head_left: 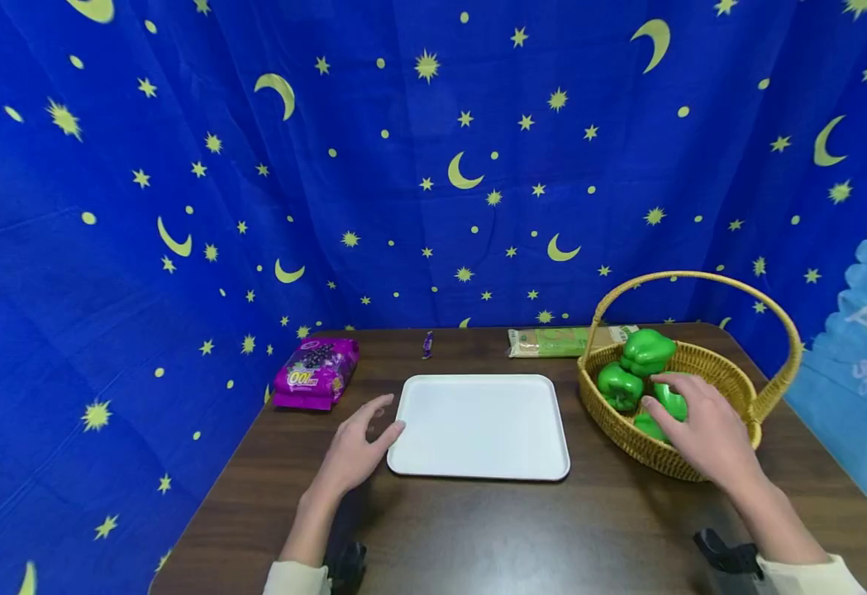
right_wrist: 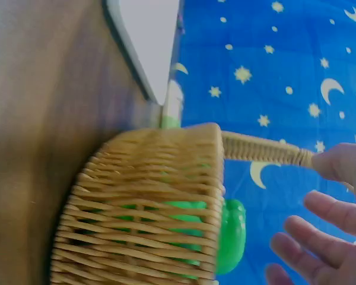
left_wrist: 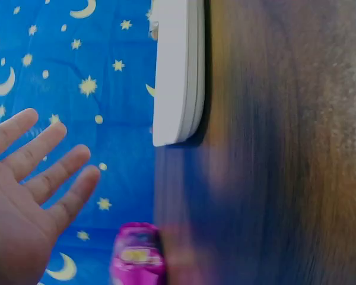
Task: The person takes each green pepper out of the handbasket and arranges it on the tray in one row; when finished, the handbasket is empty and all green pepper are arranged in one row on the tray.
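My left hand hovers beside the left edge of a white rectangular tray; in the left wrist view its fingers are spread, with nothing between them. On the right, my right hand is above the front of a wicker basket with a tall arched handle. Several green bell peppers lie in the basket, some partly covered by that hand. The right fingers are loosely bent and apart in the right wrist view, gripping nothing; whether they touch a pepper I cannot tell.
At the back left of the dark wooden table sits a purple snack bag. A small purple wrapped candy lies behind the tray. Behind the basket is a long green-and-beige packet. A blue star-patterned curtain hangs behind.
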Demonstrator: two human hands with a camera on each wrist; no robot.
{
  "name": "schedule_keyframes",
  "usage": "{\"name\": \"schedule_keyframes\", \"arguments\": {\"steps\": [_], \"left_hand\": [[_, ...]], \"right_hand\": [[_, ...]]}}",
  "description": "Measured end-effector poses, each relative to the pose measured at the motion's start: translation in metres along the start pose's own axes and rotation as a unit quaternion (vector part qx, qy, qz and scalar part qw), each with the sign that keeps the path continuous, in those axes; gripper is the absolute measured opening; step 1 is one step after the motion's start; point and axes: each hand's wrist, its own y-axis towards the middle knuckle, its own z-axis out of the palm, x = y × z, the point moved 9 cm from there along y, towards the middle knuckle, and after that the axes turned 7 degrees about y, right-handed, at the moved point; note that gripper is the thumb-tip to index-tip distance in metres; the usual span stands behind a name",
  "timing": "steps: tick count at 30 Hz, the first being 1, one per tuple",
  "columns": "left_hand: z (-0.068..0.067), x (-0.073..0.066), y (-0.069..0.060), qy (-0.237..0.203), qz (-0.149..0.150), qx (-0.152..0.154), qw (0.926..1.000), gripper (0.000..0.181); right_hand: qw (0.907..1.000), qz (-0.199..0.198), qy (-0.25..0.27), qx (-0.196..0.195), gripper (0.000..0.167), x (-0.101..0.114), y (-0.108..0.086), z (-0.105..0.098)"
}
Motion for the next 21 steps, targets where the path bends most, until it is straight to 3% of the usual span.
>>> {"name": "schedule_keyframes", "arguments": {"steps": [2,4,7,9,11,18,21], "left_hand": [[0.000,0.012,0.007,-0.075,-0.011,-0.013,0.9970,0.048],[0.001,0.025,0.014,-0.148,-0.027,-0.027,0.9882,0.042],[0.004,0.045,0.020,-0.205,-0.065,-0.045,0.9755,0.039],[0.008,0.056,0.022,-0.216,-0.091,-0.048,0.9708,0.039],[0.012,0.062,0.025,-0.205,-0.101,-0.043,0.9727,0.040],[0.026,0.061,0.040,-0.195,-0.074,-0.017,0.9779,0.042],[0.031,0.063,0.044,-0.183,-0.077,-0.016,0.9800,0.042]], "right_hand": [[0.9997,0.016,0.009,0.018,0.048,-0.006,0.008,-0.004],[0.9977,0.044,0.024,0.045,0.055,-0.014,0.019,-0.006],[0.9911,0.095,0.040,0.085,0.068,-0.029,0.036,-0.009],[0.9844,0.131,0.052,0.105,0.076,-0.040,0.047,-0.010],[0.9800,0.153,0.056,0.114,0.081,-0.048,0.058,-0.013],[0.9685,0.209,0.066,0.118,0.100,-0.070,0.088,-0.013],[0.9631,0.233,0.064,0.119,0.101,-0.080,0.093,-0.007]]}}
